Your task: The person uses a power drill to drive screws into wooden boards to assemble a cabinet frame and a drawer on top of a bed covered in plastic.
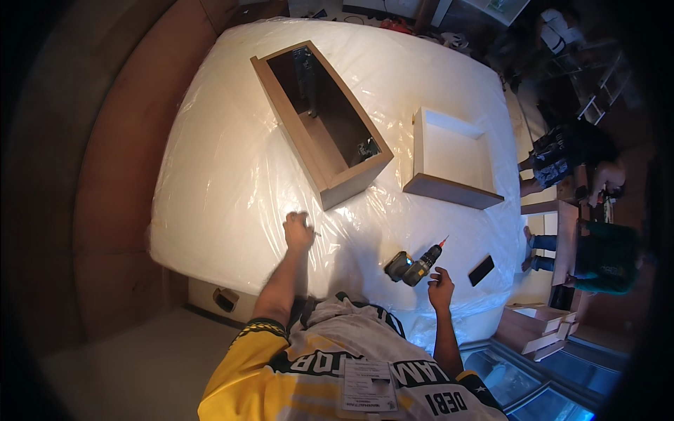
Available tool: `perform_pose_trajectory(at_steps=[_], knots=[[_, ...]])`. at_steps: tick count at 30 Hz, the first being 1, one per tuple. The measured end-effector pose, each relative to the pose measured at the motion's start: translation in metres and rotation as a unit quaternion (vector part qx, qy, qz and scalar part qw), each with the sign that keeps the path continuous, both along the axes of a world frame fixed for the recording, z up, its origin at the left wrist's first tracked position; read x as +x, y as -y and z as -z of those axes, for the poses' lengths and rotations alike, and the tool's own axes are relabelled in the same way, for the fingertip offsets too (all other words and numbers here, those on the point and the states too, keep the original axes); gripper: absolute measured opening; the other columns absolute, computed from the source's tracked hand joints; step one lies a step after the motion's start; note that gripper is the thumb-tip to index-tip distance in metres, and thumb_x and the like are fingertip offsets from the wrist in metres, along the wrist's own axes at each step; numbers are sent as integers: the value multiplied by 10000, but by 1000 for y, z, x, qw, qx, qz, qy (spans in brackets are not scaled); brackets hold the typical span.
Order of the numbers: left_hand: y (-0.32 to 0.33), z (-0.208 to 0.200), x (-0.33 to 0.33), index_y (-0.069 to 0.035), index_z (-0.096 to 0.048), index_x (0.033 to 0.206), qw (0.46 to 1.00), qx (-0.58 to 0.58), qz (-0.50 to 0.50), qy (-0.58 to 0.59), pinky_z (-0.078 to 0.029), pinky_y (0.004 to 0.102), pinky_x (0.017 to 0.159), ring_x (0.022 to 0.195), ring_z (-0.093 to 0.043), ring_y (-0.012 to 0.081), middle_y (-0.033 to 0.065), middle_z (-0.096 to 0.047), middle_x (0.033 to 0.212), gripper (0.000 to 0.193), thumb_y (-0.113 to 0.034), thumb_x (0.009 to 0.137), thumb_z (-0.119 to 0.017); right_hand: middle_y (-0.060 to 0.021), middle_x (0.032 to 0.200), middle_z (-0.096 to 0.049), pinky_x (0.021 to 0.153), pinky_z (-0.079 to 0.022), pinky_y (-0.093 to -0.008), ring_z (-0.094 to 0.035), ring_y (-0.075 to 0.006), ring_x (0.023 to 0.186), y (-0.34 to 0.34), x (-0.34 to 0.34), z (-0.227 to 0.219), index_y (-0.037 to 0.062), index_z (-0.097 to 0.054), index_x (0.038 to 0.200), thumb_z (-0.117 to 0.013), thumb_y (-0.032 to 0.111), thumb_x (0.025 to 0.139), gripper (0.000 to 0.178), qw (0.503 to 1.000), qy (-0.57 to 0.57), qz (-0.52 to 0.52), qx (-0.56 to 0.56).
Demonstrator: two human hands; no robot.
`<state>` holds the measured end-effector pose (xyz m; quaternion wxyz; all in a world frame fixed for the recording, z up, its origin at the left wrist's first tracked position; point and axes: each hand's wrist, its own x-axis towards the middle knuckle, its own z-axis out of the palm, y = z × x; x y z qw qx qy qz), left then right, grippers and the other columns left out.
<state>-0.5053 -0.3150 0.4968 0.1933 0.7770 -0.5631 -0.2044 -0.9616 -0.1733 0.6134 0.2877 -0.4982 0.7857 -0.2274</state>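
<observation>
My left hand [299, 230] is low over the plastic-wrapped mattress [217, 189], just short of a wooden cabinet box [302, 137]. Its fingers are pinched, and a small thin dark tip pokes out, too small to name. A black and yellow cordless drill [421, 265] with a red-collared bit lies on the mattress. Beside the drill is my right hand [441, 288], fingers apart and slightly bent, with nothing seen in it. The box lies with its open side up, showing a dark glossy inner wall. To its right sits a white drawer [453, 151] with a brown front.
A black phone [481, 270] lies right of the drill. Along the left runs a brown wooden panel [133, 161]. People [597, 252] are at work on the right, near a ladder [600, 95] and stacked wooden drawers [537, 326]. Below the mattress's left edge is a small wooden box [225, 300].
</observation>
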Motion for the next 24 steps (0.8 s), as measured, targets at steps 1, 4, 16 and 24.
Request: perform_pose_trajectory(at_steps=[1,4,16,24], knots=[[-12,11,-6,-140,-690,1223,997,20,37,65,-493,479,1006,1194,-545,396,195,-546,1325,436,-171,801,-796,-150,1026,-750,753,-591,-354,-746,-241,880,14,3,-18,30,-622,1274,-530,-68,886,411,997,-80,-9,-9],[-26,18,-20,-166,-678,1189,991,87,66,77,-509,463,929,1177,-529,360,154,-537,1270,435,-260,793,-829,-142,1010,-747,753,-591,-351,-733,-226,876,75,32,-85,4,-636,1237,-591,3,923,318,991,-41,0,-125],[-85,12,-48,-79,-683,1005,975,52,205,-74,-508,493,867,1058,-600,344,167,-623,1091,316,-359,877,-756,-247,1029,-740,838,-559,-381,-731,-287,933,360,199,-171,-27,-583,1357,-741,482,901,702,977,22,-204,-61],[22,-41,-31,1,-617,1066,919,-121,-138,-349,-524,372,790,843,-646,242,123,-676,942,332,-307,975,-703,-244,963,-743,826,-559,-436,-733,-358,909,443,243,-125,-29,-700,1109,-829,387,813,527,954,-50,-294,-29]])
